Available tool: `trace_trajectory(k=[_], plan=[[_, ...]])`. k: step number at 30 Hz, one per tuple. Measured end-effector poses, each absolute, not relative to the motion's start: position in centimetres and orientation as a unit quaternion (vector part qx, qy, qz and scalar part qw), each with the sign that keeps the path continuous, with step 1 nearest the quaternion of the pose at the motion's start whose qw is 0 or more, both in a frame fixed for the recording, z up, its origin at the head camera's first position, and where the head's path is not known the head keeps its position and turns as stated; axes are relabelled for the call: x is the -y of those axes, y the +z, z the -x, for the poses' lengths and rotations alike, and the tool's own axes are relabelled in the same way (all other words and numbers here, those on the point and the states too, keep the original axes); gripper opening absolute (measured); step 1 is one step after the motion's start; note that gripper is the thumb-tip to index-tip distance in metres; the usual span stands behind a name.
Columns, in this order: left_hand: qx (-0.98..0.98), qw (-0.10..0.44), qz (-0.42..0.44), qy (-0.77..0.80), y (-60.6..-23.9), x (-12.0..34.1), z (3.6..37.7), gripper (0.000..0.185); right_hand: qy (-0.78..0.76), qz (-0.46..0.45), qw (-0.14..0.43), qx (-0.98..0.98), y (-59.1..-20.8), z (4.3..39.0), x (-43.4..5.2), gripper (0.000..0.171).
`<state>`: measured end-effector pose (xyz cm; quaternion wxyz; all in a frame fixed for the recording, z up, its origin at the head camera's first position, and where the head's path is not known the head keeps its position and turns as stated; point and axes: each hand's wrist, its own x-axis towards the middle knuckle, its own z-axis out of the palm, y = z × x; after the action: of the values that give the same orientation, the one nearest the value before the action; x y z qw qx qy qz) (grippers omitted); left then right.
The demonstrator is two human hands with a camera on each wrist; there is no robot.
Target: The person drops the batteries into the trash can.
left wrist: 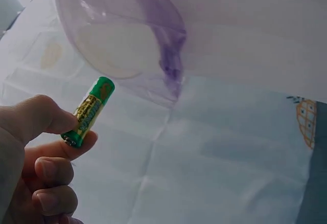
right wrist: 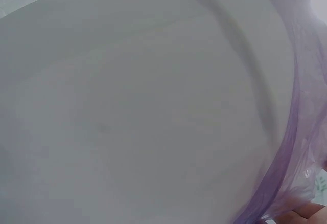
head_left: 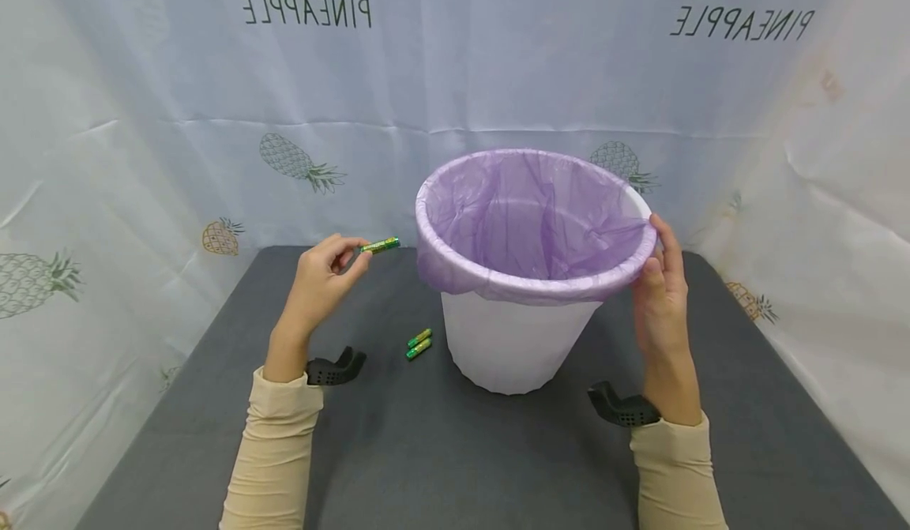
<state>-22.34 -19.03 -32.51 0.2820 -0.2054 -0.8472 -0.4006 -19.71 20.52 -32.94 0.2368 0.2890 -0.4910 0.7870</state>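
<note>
Between thumb and index finger, my left hand point(head_left: 323, 277) pinches a green and gold battery point(head_left: 380, 245), held left of the trash can's rim and above the table. In the left wrist view that battery point(left wrist: 89, 112) is tilted, its lower end between the fingertips. A white trash can point(head_left: 519, 340) stands upright, lined with a purple plastic bag point(head_left: 512, 230) folded over its rim. My right hand point(head_left: 663, 301) holds the can's right rim over the bag, thumb on the near side. Two more green batteries point(head_left: 419, 343) lie side by side on the table, left of the can.
A dark grey cloth covers the table point(head_left: 455, 467). White curtains printed with pineapples point(head_left: 295, 159) hang behind and at both sides. Each wrist wears a black camera mount point(head_left: 337, 367).
</note>
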Motion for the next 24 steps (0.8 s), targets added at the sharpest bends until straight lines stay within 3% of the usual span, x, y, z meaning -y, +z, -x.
trace_trajectory(k=[24], plan=[[0.806,0.348,0.254,-0.405,-27.7,18.0,22.0,0.011,0.787,-0.283,0.234,0.495,-32.9,19.5,-20.5,0.047]])
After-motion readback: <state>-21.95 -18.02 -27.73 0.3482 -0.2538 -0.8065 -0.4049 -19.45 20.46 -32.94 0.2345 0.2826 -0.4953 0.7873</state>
